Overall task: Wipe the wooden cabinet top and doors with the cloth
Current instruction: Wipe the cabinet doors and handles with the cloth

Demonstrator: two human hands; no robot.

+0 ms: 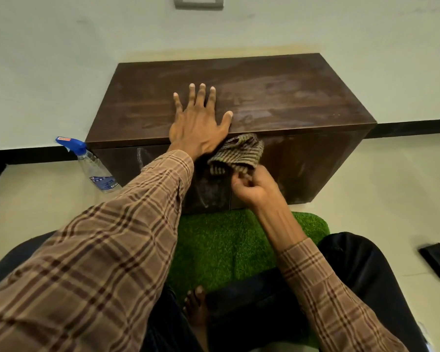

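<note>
Wooden cabinet stands low against the pale wall, dark brown, its top streaked with dull smears, most of them toward the right half. Front doors also show pale streaks; a seam between them runs down near the centre.

Green artificial-grass mat lies on the floor at the foot of the cabinet front, the person seated on it, a bare foot visible at its near edge.

Left hand lies flat, palm down, fingers spread wide, at the front edge of the cabinet top, left of centre. It holds nothing. Plaid sleeve reaches to the wrist.

Right hand is closed on the lower end of the cloth, fingers pinching the fabric. Cloth is striped, bunched, pressed to the upper part of the door face just under the top's front edge, touching the left wrist.

Spray bottle, clear with blue trigger, stands on the floor just beside the cabinet's left front corner.

Black object lies on the floor, well apart, far right.
</note>
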